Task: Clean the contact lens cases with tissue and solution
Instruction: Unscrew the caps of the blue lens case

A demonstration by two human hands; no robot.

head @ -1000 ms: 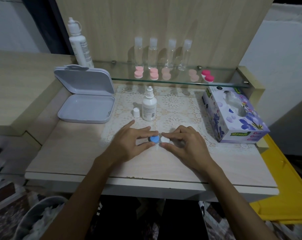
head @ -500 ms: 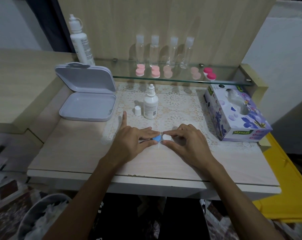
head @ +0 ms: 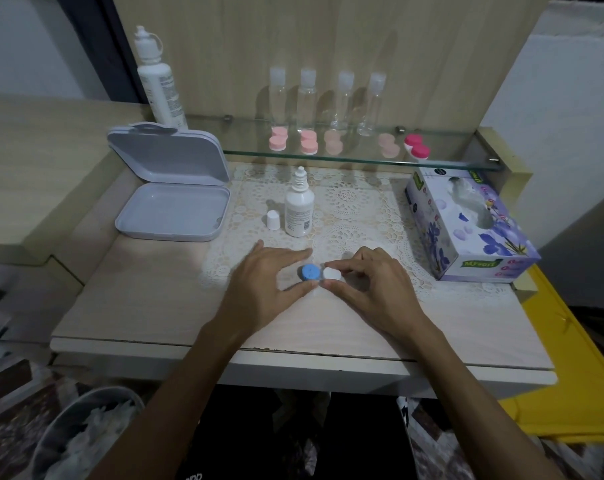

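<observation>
Both hands pinch one contact lens case [head: 319,274] just in front of the uncapped solution bottle [head: 298,209]: left hand [head: 265,289] on the blue cap, right hand [head: 373,289] on the white. Caps look closed; no tissue is out, so cleaning seems barely begun, with five pink cases [head: 309,142] waiting behind the bottle.

Lens case [head: 319,273] on the table [head: 148,306] — bottle [head: 298,211] behind, tissue box [head: 466,226] right, tray [head: 172,213] left.
</observation>
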